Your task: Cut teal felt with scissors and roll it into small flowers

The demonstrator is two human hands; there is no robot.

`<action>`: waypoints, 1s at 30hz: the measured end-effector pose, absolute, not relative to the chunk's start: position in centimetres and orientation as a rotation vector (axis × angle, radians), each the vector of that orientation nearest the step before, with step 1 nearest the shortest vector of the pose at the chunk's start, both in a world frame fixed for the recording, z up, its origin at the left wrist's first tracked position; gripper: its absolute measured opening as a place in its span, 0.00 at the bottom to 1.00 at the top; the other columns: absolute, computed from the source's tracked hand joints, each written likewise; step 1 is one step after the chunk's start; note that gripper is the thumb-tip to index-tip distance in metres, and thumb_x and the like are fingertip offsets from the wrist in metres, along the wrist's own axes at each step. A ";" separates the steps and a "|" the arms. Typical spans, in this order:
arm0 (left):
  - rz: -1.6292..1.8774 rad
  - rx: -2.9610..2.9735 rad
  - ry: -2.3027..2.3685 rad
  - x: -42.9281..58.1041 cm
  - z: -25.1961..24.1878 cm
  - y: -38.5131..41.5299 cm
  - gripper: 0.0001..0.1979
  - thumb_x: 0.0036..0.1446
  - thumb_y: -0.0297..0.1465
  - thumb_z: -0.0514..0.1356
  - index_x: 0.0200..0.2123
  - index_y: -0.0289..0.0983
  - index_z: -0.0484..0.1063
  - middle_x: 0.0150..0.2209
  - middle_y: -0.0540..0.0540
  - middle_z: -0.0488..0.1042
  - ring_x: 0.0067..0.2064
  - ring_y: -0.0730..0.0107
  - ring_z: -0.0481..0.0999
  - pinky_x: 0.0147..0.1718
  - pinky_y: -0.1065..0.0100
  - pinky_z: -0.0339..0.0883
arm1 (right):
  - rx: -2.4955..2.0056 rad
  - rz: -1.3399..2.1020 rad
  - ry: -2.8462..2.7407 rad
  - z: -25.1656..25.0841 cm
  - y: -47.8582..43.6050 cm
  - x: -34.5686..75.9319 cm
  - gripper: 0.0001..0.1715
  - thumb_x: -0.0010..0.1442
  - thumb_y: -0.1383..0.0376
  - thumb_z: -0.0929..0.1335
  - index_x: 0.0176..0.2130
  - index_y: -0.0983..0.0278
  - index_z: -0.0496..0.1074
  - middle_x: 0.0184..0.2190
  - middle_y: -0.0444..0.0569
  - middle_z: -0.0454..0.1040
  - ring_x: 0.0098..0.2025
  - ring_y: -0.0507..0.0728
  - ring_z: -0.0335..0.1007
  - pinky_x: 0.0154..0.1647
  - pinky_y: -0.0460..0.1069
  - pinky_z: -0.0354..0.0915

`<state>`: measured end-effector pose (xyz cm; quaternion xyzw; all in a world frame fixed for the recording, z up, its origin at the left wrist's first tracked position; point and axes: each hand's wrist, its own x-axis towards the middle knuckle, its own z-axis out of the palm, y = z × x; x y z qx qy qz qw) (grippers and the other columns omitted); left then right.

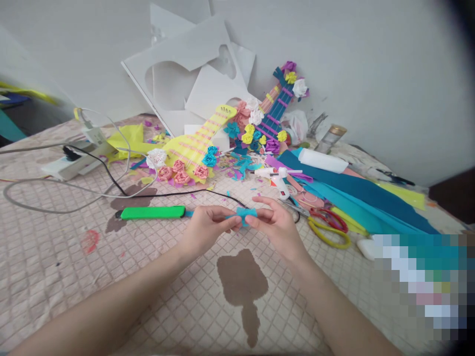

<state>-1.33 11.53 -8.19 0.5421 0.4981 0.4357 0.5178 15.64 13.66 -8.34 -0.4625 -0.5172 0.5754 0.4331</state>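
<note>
Both of my hands meet over the middle of the table, pinching a small piece of blue crepe paper point(245, 213) between thumbs and fingers. My left hand point(211, 225) is closed on its left end, my right hand point(276, 225) on its right end. A thin blue strip runs leftward behind my left hand. Just left of that hand lies a bright green utility knife point(153, 212). Beyond my right hand rests a white glue gun point(278, 179). Scissors with red and yellow handles point(330, 230) lie to the right of my right hand.
A yellow paper guitar point(200, 143) with paper flowers and a blue paper guitar point(276, 109) stand at the back. White cut boards point(174, 47) lean on the wall. Crepe paper sheets point(341, 193) lie right. A power strip point(67, 160) and cables occupy the left.
</note>
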 end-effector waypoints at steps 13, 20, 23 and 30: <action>0.963 1.450 1.248 -1.2 -8.1 11.5 0.12 0.49 0.38 0.61 0.27 0.33 0.74 0.24 0.50 0.72 0.25 0.75 0.67 0.24 0.74 0.58 | -1.145 1.369 -1.325 -8.4 13.2 15.2 0.23 0.44 0.61 0.73 0.40 0.62 0.67 0.24 0.42 0.74 0.26 0.52 0.69 0.31 0.48 0.63; 0.940 1.329 1.276 -1.4 -8.3 11.8 0.12 0.47 0.38 0.62 0.23 0.34 0.73 0.20 0.52 0.70 0.22 0.77 0.64 0.22 0.74 0.55 | -1.159 1.300 -1.297 -8.3 13.5 15.6 0.23 0.43 0.61 0.74 0.39 0.62 0.68 0.21 0.39 0.71 0.25 0.51 0.68 0.29 0.46 0.62; 0.985 1.210 1.219 -1.5 -8.5 11.9 0.11 0.46 0.38 0.63 0.22 0.35 0.74 0.21 0.51 0.71 0.24 0.76 0.65 0.25 0.73 0.57 | -1.133 1.282 -1.256 -8.3 13.7 15.9 0.23 0.42 0.63 0.74 0.39 0.61 0.68 0.21 0.38 0.72 0.26 0.51 0.70 0.31 0.47 0.63; 1.028 0.979 1.118 -1.5 -8.7 12.0 0.08 0.45 0.35 0.65 0.24 0.36 0.77 0.25 0.50 0.74 0.25 0.78 0.65 0.28 0.73 0.61 | -1.128 1.265 -1.222 -8.3 14.0 16.1 0.23 0.42 0.64 0.75 0.39 0.62 0.68 0.22 0.40 0.73 0.27 0.53 0.71 0.32 0.48 0.65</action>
